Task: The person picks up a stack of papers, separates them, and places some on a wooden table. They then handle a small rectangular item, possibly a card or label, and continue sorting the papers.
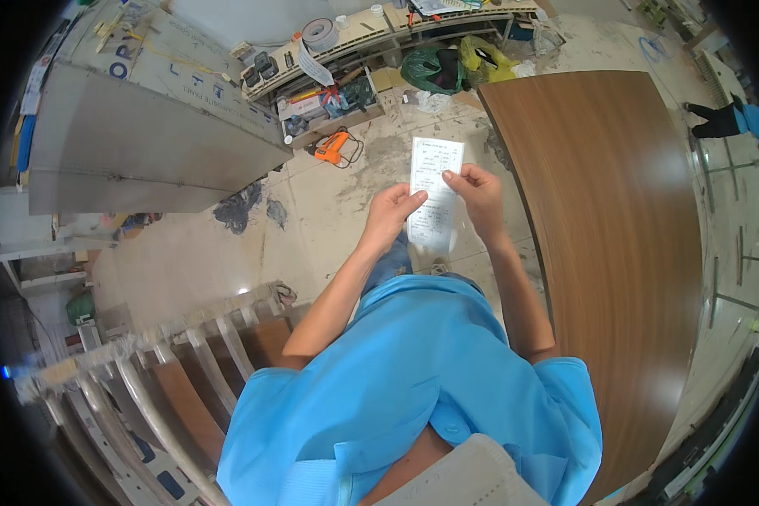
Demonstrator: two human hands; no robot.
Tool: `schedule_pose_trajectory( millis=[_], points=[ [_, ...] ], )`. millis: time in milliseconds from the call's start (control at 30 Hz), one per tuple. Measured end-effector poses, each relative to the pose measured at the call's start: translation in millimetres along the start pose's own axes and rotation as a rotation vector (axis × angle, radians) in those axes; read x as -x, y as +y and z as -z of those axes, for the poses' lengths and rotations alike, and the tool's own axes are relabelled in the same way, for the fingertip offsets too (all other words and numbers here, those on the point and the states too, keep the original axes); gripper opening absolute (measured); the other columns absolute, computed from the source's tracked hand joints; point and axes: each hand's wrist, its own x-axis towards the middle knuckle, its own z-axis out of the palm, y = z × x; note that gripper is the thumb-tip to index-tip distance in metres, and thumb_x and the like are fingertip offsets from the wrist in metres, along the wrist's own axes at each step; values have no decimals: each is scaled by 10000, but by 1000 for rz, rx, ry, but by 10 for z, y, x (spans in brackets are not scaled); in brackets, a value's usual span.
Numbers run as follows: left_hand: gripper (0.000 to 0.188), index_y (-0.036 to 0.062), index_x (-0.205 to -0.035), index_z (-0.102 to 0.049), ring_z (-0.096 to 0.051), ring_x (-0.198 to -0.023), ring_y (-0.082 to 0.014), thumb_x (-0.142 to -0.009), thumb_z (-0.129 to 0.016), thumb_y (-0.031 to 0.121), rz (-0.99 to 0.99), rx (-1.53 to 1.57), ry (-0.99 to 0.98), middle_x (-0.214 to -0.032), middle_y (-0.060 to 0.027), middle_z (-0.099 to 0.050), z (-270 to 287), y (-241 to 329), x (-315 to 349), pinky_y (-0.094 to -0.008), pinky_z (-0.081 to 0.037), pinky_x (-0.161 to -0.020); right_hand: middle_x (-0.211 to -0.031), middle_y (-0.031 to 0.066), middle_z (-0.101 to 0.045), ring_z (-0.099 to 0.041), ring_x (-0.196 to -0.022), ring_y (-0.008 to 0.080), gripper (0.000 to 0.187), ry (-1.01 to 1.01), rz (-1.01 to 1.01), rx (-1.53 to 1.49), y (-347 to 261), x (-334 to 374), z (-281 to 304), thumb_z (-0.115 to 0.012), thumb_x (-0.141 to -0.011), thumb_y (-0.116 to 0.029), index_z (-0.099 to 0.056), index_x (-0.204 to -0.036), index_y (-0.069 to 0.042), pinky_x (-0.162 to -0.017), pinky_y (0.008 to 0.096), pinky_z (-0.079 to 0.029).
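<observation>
A long white slip of printed paper is held up in front of me, its face turned toward me. My left hand pinches its left edge, thumb on the front and the other fingers behind. On the opposite edge, a little higher, my right hand grips the paper the same way. The fingers behind the sheet are hidden. To the right of my right forearm lies a wide brown wood-grain panel.
An orange power tool with a cord lies on the tiled floor ahead. Beyond it stands a cluttered workbench with an open drawer. Plastic bags sit nearby. A large grey panel-clad box stands left, a slatted rack near left.
</observation>
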Motion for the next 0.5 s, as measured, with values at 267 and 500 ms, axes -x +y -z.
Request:
schedule_pose_trajectory(
  millis=[267,500],
  points=[
    [146,-7,-971,-672,-633,-780,-76,-948,-669,137,17,-146,-181,-888,-45,-711,411,439,-1800,-245,-497,-700,-803,27,-687,-576,-706,68,134,325,-99,38,106,-1541,10,-703,-914,-116,-707,-892,16,-646,232,-449],
    [154,-21,-981,-680,-627,-759,-80,-951,-647,126,111,-175,-406,-868,-50,-707,328,1198,-3185,-249,-503,-679,-845,27,-693,-612,-763,81,142,557,-90,-123,72,-2544,301,-663,-944,-136,-702,-942,1,-716,235,-491]
  ],
)
